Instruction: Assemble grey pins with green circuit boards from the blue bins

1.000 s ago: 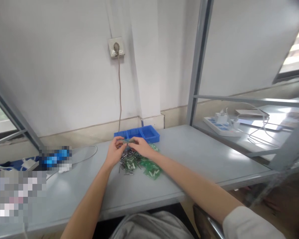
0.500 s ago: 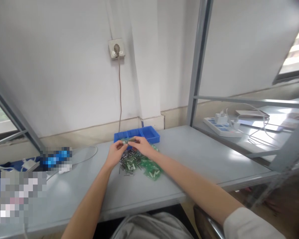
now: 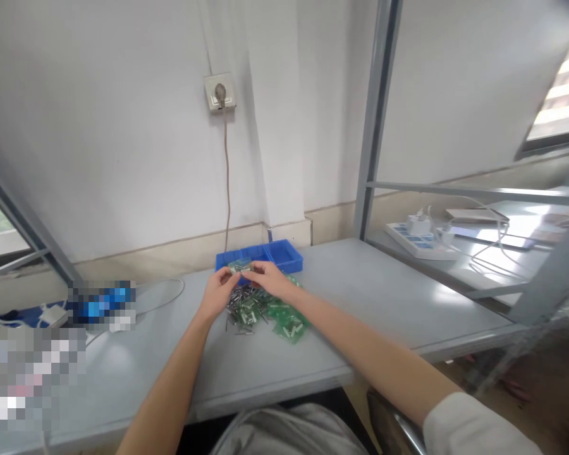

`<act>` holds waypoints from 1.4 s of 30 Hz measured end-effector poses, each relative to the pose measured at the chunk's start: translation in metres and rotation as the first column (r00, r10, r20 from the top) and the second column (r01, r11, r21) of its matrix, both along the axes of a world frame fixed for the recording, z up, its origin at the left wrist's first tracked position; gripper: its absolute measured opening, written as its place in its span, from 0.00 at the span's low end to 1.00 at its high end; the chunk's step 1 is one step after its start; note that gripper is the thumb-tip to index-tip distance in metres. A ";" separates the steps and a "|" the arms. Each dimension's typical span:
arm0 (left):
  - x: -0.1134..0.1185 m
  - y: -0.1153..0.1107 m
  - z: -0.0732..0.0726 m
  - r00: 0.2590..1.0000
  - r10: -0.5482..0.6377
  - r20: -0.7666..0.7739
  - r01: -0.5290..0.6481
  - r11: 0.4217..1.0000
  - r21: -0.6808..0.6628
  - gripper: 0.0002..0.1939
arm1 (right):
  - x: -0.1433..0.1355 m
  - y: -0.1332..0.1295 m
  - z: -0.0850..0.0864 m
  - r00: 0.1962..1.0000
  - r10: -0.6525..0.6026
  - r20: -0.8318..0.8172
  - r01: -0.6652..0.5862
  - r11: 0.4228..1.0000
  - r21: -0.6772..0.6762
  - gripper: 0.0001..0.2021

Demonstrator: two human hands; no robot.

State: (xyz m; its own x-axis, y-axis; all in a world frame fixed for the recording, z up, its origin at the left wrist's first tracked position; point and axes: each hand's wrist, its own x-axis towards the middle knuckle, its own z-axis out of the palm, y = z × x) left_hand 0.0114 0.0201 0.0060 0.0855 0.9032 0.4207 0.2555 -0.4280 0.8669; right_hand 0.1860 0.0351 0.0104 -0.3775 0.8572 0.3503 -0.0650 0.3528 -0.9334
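Observation:
My left hand (image 3: 217, 292) and my right hand (image 3: 271, 281) are closed on a small greenish clear plastic bag (image 3: 239, 265), one at each side, thumbs near each other. Small pale and metallic pieces show through the bag, too small to name. Just behind it is a blue divided tray (image 3: 291, 258), its near left part covered by the bag and fingers. Below my hands lies a heap of short metal pins (image 3: 244, 313). Green plastic bags (image 3: 290, 323) with small light pieces in them lie against the heap's right side.
The grey table (image 3: 351, 284) meets the wall, where a plug sits in a socket (image 3: 220, 93). Blurred-out items and a white cable (image 3: 177, 292) lie at left. Metal frame posts (image 3: 378, 107) rise at right, with a white power strip (image 3: 420, 241) on the surface beyond.
The small bag has tipped up between my hands, so more of its face and contents shows. My hands have stayed almost in place.

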 end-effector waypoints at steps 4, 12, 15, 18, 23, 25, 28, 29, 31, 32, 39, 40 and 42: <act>0.001 0.000 0.002 1.000 -0.001 0.018 0.001 1.000 -0.004 0.15 | 0.000 0.000 0.000 0.999 -0.023 0.025 0.022 0.999 0.023 0.16; 0.003 -0.001 0.003 0.999 -0.018 0.031 0.018 1.000 -0.007 0.15 | 0.000 0.001 0.000 1.000 0.002 -0.022 -0.002 1.000 -0.010 0.14; 0.002 -0.002 0.002 1.000 -0.004 0.021 0.004 1.000 0.002 0.14 | -0.001 0.001 -0.001 1.000 -0.008 -0.013 0.008 1.000 -0.012 0.14; 0.003 -0.002 0.003 1.000 -0.002 0.020 0.002 1.000 -0.003 0.14 | -0.002 0.001 -0.001 0.999 -0.026 -0.036 0.025 0.999 -0.024 0.15; 0.002 0.000 0.003 1.000 0.005 -0.010 -0.005 1.000 0.002 0.15 | -0.002 0.002 0.000 0.998 -0.029 -0.050 0.028 0.999 -0.025 0.15; 0.001 0.000 0.003 1.000 0.016 -0.024 -0.016 1.000 0.009 0.16 | -0.001 0.001 0.001 0.998 -0.034 -0.045 0.033 0.999 -0.022 0.16; 0.001 0.000 0.002 0.998 0.051 -0.040 -0.049 0.998 0.041 0.15 | -0.001 0.000 0.002 0.998 -0.057 -0.027 0.056 0.998 -0.018 0.15; 0.001 0.000 0.002 0.996 0.074 -0.049 -0.070 0.996 0.062 0.15 | -0.001 0.000 0.001 0.998 -0.064 -0.025 0.064 0.998 -0.024 0.14; 0.001 0.000 0.003 0.989 0.127 -0.070 -0.119 0.986 0.117 0.14 | -0.002 0.001 0.001 0.997 -0.059 -0.058 0.056 0.996 -0.063 0.14; 0.000 0.000 0.002 0.986 0.148 -0.078 -0.137 0.981 0.138 0.14 | -0.002 0.002 0.000 0.994 -0.045 -0.095 0.036 0.995 -0.097 0.14; -0.003 0.004 0.003 0.987 0.028 0.161 -0.018 0.998 -0.066 0.23 | -0.002 0.011 -0.002 0.944 0.003 -0.329 -0.084 0.969 -0.231 0.14; -0.003 0.003 0.003 0.978 0.014 0.210 0.005 0.996 -0.086 0.23 | -0.001 0.010 -0.002 0.944 -0.008 -0.329 -0.072 0.971 -0.229 0.13; -0.002 0.001 0.005 0.966 0.005 0.259 0.022 0.995 -0.101 0.22 | -0.001 0.007 0.000 0.955 -0.026 -0.295 -0.038 0.977 -0.208 0.12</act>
State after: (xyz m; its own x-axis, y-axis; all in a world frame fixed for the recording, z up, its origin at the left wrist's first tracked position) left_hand 0.0092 0.0210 0.0106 -0.0061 0.9421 0.3352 0.0132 -0.3351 0.9421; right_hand 0.1847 0.0422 0.0103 -0.2897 0.9213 0.2594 -0.3501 0.1503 -0.9246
